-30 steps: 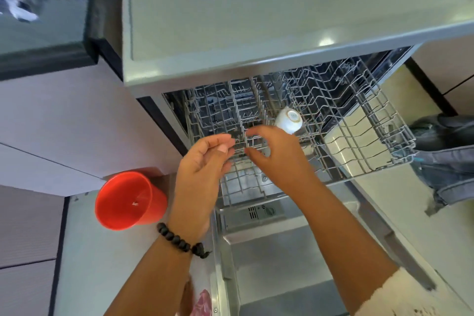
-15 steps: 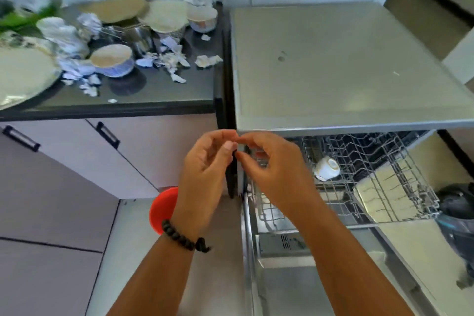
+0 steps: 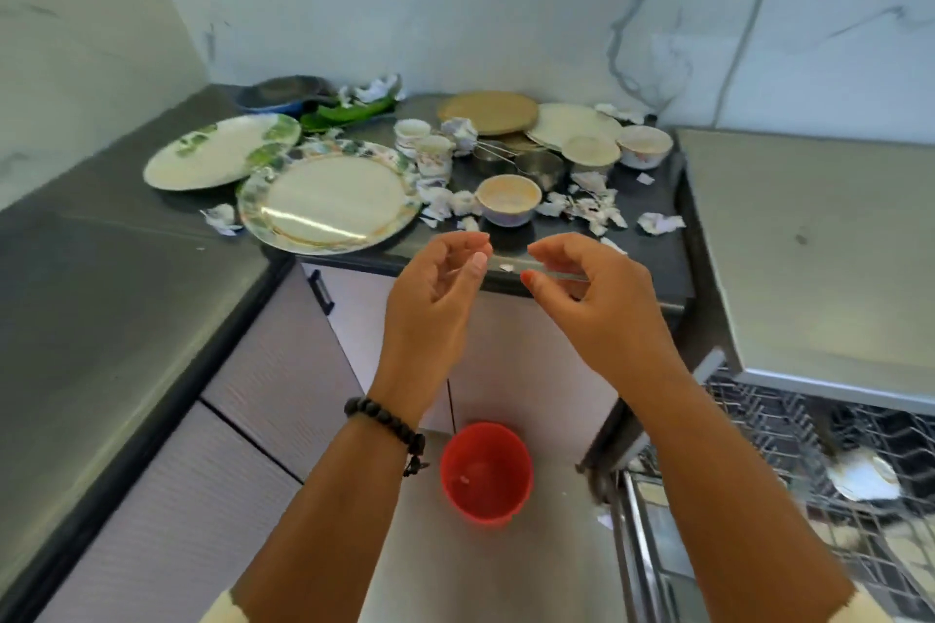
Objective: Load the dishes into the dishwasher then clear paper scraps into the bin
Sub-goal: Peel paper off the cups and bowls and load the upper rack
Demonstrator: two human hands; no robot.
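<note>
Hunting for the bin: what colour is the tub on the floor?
Red: the tub shows plainly in the head view.

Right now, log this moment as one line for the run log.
phase: between dishes | left hand: empty, open | right hand: empty, open | rack: one cup loaded | counter: plates, bowls, scraps waiting | bin: on floor

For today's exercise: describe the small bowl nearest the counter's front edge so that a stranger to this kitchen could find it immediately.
Start at the dark counter left of the dishwasher. Right of the big floral-rimmed plate, among torn paper scraps, sits a small bowl. Unlike the cups and bowls behind it, it stands alone and nearest the front edge, upright, with a pale orange-tinted inside.
</note>
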